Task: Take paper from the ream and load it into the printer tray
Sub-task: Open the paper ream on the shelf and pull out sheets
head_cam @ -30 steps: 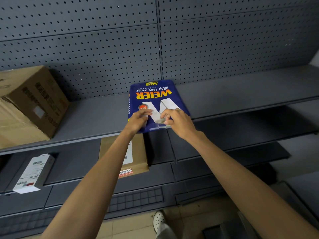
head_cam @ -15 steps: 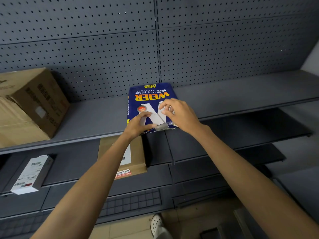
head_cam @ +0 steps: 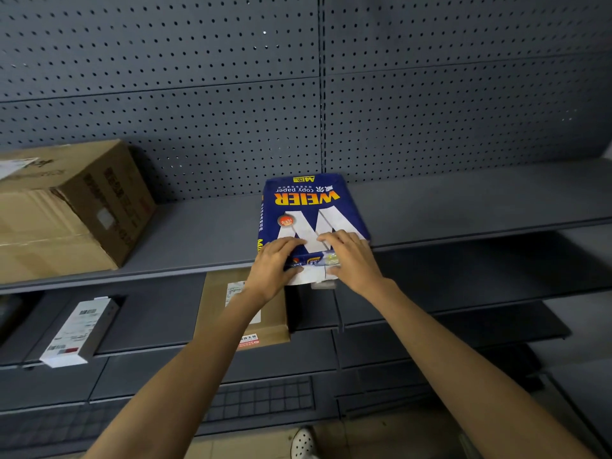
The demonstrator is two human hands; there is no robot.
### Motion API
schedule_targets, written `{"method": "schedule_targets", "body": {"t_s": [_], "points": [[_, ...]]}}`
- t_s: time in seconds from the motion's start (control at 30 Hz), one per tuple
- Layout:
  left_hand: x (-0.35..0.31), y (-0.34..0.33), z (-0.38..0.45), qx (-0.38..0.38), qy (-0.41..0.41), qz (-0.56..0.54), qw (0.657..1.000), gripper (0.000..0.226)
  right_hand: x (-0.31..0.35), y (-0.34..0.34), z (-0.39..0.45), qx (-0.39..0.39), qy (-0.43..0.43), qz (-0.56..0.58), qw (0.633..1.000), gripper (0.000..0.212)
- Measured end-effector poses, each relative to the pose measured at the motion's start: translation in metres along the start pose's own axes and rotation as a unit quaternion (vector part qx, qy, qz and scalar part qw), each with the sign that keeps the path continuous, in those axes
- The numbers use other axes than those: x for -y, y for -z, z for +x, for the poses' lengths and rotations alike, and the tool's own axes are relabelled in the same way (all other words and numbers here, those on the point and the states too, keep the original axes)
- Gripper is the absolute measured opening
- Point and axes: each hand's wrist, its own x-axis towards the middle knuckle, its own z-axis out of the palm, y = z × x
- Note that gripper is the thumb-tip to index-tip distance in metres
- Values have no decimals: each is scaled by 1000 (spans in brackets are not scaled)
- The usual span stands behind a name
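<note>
A blue ream of copy paper (head_cam: 306, 207) with yellow lettering lies flat on the grey top shelf (head_cam: 205, 240), its near end over the shelf's front edge. That end's wrapper is torn, and white paper (head_cam: 309, 276) shows there. My left hand (head_cam: 273, 266) grips the near left corner, fingers on top. My right hand (head_cam: 352, 258) lies on the near right part, fingers spread over the wrapper. No printer tray is in view.
A large cardboard box (head_cam: 66, 207) stands on the same shelf at the left. One shelf down lie a flat brown parcel (head_cam: 241, 309) and a white labelled box (head_cam: 77, 329). Grey pegboard (head_cam: 231, 94) backs the shelves. A white shoe (head_cam: 303, 443) shows on the floor below.
Both hands have shifted on the near end of the ream: the right hand came back from the middle of the wrapper to the near edge. More white paper shows at the torn end.
</note>
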Motion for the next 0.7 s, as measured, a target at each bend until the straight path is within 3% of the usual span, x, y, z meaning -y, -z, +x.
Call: {"method": "schedule_targets", "body": {"t_s": [0.3, 0.7], "points": [[2, 18, -8, -71, 11, -29, 997, 23, 0, 3, 1, -108, 44, 2, 993, 50], [-12, 32, -2, -161, 34, -34, 986, 24, -7, 28, 9, -144, 40, 69, 986, 28]]}}
